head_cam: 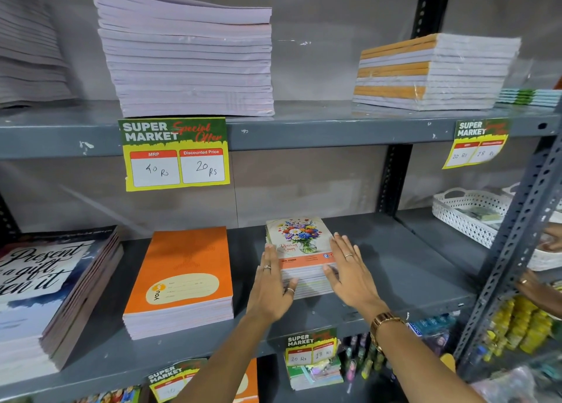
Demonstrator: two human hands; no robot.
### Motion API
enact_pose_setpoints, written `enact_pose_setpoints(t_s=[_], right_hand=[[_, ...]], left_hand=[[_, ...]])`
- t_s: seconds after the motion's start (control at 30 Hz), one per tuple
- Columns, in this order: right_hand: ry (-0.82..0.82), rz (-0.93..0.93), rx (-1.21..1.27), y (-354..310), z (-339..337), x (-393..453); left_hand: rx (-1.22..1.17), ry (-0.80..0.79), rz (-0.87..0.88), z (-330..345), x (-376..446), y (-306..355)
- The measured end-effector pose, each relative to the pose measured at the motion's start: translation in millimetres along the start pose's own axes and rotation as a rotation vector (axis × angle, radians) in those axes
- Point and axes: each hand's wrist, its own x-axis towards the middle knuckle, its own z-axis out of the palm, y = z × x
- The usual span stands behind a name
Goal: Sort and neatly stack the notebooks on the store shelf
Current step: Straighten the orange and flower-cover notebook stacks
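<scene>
A small stack of flower-cover notebooks (pixel 299 238) sits on the middle grey shelf (pixel 395 268). My left hand (pixel 270 287) lies flat against the stack's left side, fingers straight. My right hand (pixel 349 268) presses flat against its right side, the fingers resting on the top cover's edge. Neither hand grips anything. To the left stands a stack of orange notebooks (pixel 185 278), and further left a stack of large notebooks with script lettering (pixel 45 287). On the upper shelf are a tall stack of pale notebooks (pixel 188 58) and a wrapped orange-spined bundle (pixel 431 71).
Yellow price tags (pixel 176 153) hang from the shelf edges. A white perforated basket (pixel 468 214) sits at the right beyond the metal upright (pixel 517 250). Another person's hand (pixel 535 290) reaches in at the far right. Pens and small items fill the lower shelf.
</scene>
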Motion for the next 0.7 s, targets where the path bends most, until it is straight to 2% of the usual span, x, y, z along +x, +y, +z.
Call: enact_pose_setpoints(t_s=[0.13,0.2,0.5,0.7], right_hand=[[-0.034,-0.081,-0.096,-0.6,2.5,0.9],[-0.037,-0.087,-0.120,-0.4,3.7,1.7],[-0.030,-0.028,-0.063,-3.0,8.1,0.1],[-0.033,-0.023,-0.087,-4.8,7.6,-0.2]], left_hand=[[0.240,-0.005,0.104,-0.2,5.1,-6.4],[0.284,-0.012,0.140,0.3,8.6,-6.3],[0.191,-0.051,0.091,4.1,15.6,-4.2],[0.221,-0.060,0.083,2.5,16.9,-4.7]])
